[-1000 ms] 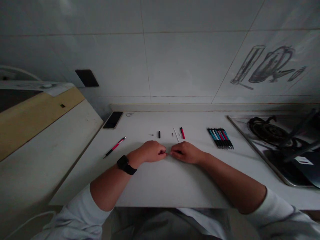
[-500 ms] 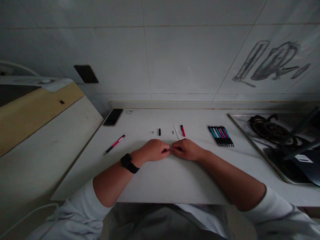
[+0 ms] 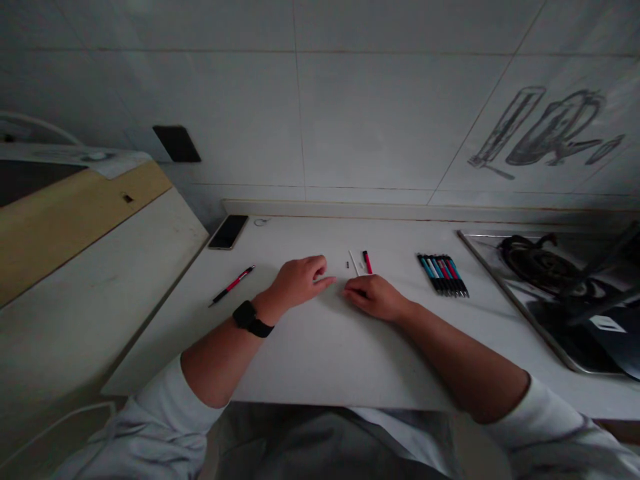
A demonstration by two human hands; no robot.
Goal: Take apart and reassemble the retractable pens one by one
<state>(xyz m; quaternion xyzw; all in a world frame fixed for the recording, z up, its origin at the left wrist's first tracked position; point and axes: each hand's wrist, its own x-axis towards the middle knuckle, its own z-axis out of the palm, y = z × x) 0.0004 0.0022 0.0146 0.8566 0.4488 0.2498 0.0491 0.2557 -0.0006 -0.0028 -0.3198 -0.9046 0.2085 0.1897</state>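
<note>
My left hand (image 3: pixel 300 280), with a black watch on its wrist, is over the middle of the white counter. Its thumb is stretched away from its curled forefinger, and I see nothing between them. It covers the spot where a small black pen part lay. Beside it my right hand (image 3: pixel 373 295) is closed, fingertips pinched together; whatever they hold is too small or hidden. Just beyond my right hand lie a thin white refill (image 3: pixel 354 263), a red pen barrel with a black end (image 3: pixel 367 262) and a tiny dark piece (image 3: pixel 347 265).
An assembled red and black pen (image 3: pixel 232 286) lies to the left, near a phone (image 3: pixel 229 232) and a small ring (image 3: pixel 261 222). Several pens (image 3: pixel 443 275) form a row on the right. A gas stove (image 3: pixel 540 267) borders the counter there; a white cabinet (image 3: pixel 100 267) stands left.
My left hand has parted from my right, moving left and forward, its thumb and finger opening. It now hides the small black part. My right hand stays nearly in place, closed.
</note>
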